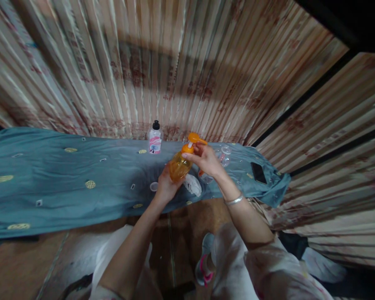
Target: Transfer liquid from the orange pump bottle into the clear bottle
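Observation:
An amber bottle (179, 167) with an orange pump top (193, 138) tilts to the right above the cloth-covered table. Its lower part is held in my left hand (168, 185). My right hand (207, 159) has its fingers around the orange pump at the bottle's neck. Below the bottle lies a crumpled white cloth or wipe (192, 185). A clear container with an orange part (205, 178) is partly hidden by my right hand and wrist. Just left of my left hand is a small round clear piece (154, 186).
A clear bottle with a pink label and black cap (155, 141) stands at the table's back edge. Clear plastic items (225, 155) lie right of my right hand. A dark phone (258, 173) is farther right on the blue-green cloth (56, 179). Curtains hang behind.

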The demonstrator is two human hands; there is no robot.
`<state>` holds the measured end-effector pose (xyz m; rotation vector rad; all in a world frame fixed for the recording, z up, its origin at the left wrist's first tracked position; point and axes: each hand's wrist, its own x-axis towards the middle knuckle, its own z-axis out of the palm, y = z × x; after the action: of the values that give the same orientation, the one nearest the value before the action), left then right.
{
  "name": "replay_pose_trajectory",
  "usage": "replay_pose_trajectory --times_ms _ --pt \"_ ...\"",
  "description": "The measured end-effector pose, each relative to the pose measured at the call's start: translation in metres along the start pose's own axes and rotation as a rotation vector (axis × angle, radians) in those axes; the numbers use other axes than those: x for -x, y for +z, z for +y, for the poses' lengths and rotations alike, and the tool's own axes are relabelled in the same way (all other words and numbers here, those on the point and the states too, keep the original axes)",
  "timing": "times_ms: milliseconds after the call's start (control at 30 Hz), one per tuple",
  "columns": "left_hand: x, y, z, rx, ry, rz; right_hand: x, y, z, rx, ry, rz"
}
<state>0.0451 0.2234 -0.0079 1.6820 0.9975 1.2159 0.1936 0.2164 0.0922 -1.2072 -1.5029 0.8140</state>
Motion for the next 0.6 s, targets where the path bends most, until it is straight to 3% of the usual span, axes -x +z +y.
replay_pose_trajectory --times_ms 100,267,467,600 --pt "0.000 0.000 -0.001 -0.015 0.004 0.018 0.002 0.001 -0.002 0.009 -0.025 0.000" --pt "-0.001 -0.001 0.000 0.004 0.005 0.024 0.002 -0.007 -0.001 0.018 -0.090 -0.143" --pt "-0.001 -0.003 0.001 -0.002 0.005 0.008 0.003 0.002 0.002 0.041 -0.051 0.030" --pt "-0.002 -0.001 -0.003 0.017 0.019 0.022 0.006 0.001 -0.003 0.069 -0.097 -0.061"
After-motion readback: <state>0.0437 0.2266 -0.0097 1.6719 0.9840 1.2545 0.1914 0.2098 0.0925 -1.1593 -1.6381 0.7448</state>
